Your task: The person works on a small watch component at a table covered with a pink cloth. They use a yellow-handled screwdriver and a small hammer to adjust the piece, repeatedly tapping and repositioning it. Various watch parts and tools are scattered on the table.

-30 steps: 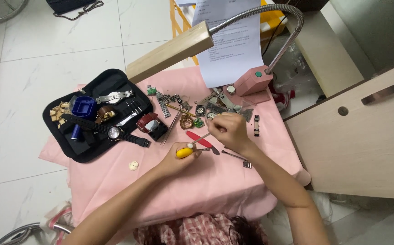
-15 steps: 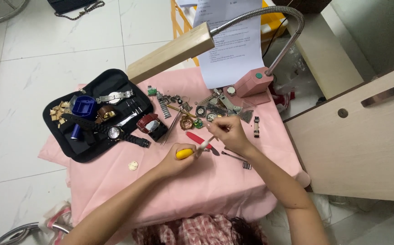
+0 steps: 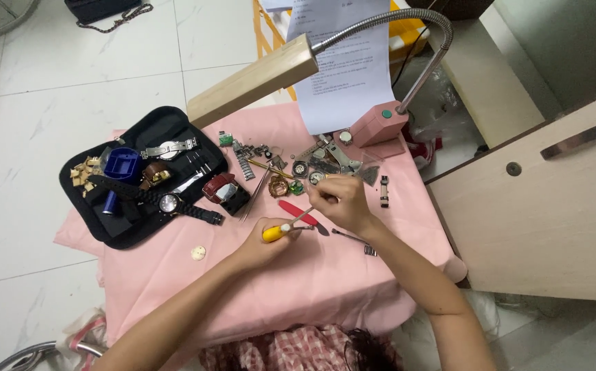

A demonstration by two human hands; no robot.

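Note:
My left hand (image 3: 262, 247) grips a small screwdriver with a yellow handle (image 3: 275, 232), its thin shaft pointing up and right toward my right hand. My right hand (image 3: 339, 203) is closed over a small part that I cannot make out, just above the pink cloth (image 3: 311, 288). A red-handled tool (image 3: 296, 211) lies flat between the two hands. Watch parts, metal bracelet links and round movements (image 3: 298, 168) are scattered on the cloth beyond my right hand.
A black tool pouch (image 3: 205, 141) at the left holds wristwatches (image 3: 174, 204), a blue holder (image 3: 122, 165) and small tan pieces. A pink-based gooseneck lamp (image 3: 379, 124) with a wooden head stands at the back, a printed sheet behind it. A wooden cabinet (image 3: 552, 199) is at the right.
Both hands have barely shifted; my right hand has drawn slightly closer to the screwdriver tip. Nothing else on the cloth has moved.

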